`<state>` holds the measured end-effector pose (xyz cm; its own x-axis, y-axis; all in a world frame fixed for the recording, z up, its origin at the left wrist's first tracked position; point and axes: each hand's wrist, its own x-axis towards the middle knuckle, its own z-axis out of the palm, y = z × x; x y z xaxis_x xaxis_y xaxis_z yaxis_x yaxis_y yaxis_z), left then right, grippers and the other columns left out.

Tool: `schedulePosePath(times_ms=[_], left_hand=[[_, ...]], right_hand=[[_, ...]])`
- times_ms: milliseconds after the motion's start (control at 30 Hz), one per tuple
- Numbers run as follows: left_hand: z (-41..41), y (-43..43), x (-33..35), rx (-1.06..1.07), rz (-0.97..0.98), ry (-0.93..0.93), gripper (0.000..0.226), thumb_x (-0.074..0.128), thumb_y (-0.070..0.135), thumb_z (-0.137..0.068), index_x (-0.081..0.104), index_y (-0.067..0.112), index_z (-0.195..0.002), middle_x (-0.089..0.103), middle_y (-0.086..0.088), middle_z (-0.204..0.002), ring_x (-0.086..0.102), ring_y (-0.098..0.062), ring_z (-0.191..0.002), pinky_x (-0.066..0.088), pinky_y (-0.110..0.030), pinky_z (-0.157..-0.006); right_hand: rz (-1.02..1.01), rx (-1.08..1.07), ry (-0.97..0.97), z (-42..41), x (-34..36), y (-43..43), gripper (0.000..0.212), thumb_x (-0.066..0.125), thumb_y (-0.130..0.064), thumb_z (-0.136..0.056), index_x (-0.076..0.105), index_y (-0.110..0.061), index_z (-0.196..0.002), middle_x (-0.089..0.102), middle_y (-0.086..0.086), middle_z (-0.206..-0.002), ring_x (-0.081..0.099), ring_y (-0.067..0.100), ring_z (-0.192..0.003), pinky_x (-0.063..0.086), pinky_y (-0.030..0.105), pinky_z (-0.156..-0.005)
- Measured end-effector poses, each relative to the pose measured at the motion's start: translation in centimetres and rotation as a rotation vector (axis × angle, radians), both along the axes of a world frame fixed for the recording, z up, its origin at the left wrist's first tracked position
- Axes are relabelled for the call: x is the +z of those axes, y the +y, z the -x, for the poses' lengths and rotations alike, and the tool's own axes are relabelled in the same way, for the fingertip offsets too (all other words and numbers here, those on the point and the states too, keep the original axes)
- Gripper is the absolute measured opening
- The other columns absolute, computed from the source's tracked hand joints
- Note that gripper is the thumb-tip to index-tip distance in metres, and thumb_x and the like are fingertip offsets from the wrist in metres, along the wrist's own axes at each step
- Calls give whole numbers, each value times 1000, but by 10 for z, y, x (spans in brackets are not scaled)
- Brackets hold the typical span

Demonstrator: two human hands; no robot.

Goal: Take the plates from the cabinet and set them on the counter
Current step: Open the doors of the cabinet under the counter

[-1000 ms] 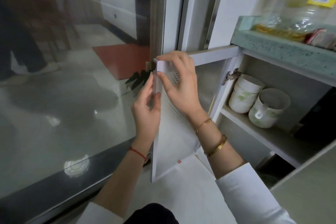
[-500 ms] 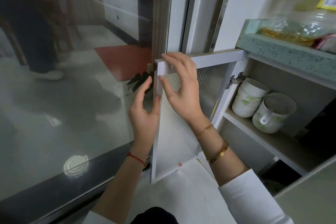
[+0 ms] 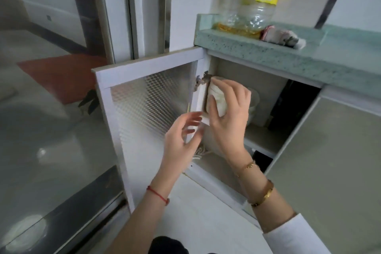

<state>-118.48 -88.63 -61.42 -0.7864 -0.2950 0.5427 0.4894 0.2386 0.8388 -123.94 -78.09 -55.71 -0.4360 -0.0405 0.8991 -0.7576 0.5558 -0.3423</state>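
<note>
The cabinet (image 3: 259, 140) under the green counter (image 3: 288, 55) stands open, its patterned-glass door (image 3: 148, 109) swung wide to the left. On the upper shelf, just inside the hinge, is a stack of white bowls (image 3: 218, 99). My right hand (image 3: 228, 113) reaches in and wraps around that stack, thumb on its left side and fingers over its top. My left hand (image 3: 183, 138) hovers below and to the left, by the cabinet's frame, fingers apart and holding nothing. A second white vessel (image 3: 254, 97) is mostly hidden behind my right hand.
A nearly empty oil bottle (image 3: 253, 12) and a crumpled cloth (image 3: 282, 36) sit on the counter's left end. A grey cabinet door (image 3: 329, 161) hangs open at the right. A glass sliding door (image 3: 51, 130) fills the left side.
Both hands have let go of the door, which has swung further open. My right hand has moved into the cabinet onto the bowls; my left hand has followed toward the frame.
</note>
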Motion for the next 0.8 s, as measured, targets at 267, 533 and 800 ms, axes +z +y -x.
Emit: schedulePosePath(times_ms=[267, 533, 800], left_hand=[[67, 103, 3, -410, 99, -157, 53, 70, 15, -92, 50, 19, -140, 60, 6, -136, 56, -7, -128, 42, -24, -110], [120, 184, 30, -584, 151, -200, 70, 67, 19, -95, 32, 14, -155, 41, -5, -157, 42, -18, -143, 32, -26, -115], [143, 211, 36, -618, 256, -245, 69, 62, 23, -97, 28, 13, -156, 44, -6, -156, 42, -20, -143, 33, -22, -108]], right_hand=[[54, -392, -50, 5, -16, 130, 30, 60, -14, -93, 63, -11, -123, 62, 6, -115, 51, 24, -108, 43, 38, -98], [102, -616, -72, 15, 1, 195, 36, 60, -13, -89, 62, -11, -125, 60, 8, -116, 50, 26, -107, 42, 39, -98], [70, -627, -125, 33, 16, 207, 40, 61, -14, -87, 59, -15, -127, 58, 5, -117, 49, 22, -108, 43, 36, -98]])
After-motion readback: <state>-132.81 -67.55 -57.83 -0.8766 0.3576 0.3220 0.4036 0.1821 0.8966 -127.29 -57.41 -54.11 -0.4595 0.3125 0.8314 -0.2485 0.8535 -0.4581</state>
